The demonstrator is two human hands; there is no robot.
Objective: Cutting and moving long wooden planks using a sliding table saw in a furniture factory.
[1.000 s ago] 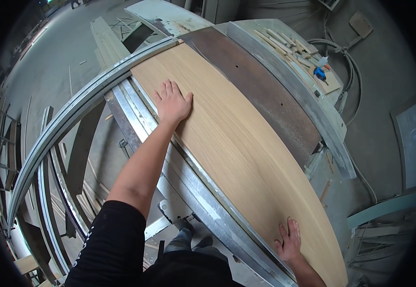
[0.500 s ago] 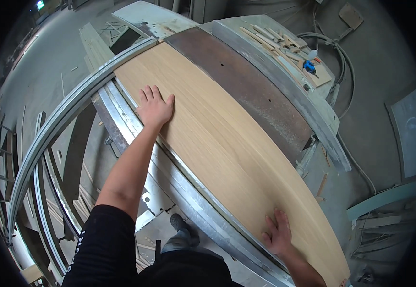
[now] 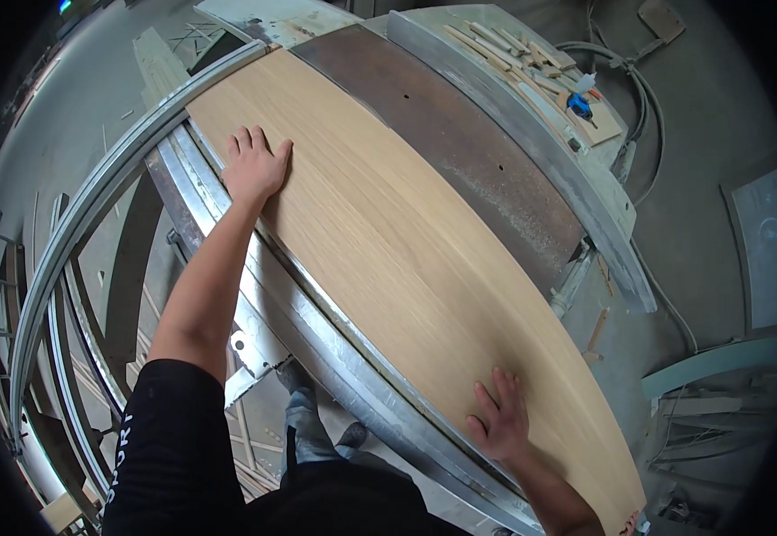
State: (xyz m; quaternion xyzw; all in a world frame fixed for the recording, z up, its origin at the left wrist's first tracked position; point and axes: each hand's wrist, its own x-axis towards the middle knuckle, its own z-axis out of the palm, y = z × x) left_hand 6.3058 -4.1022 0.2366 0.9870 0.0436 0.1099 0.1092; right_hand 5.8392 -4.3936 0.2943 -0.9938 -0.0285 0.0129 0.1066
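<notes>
Directly beneath left grip and right grip, the wooden panel

Woodworking workshop, by looks: wide wooden panel lying on large machine, brown metal bed stretching alongside; shiny metal rails running along other edge; wood offcuts and blue hand tool cluttering side surface; cables looping above bare grey floor.

1 board lies on the metal bench before me; sticks and 1 blue tool lie on the pale table beyond it.
</notes>
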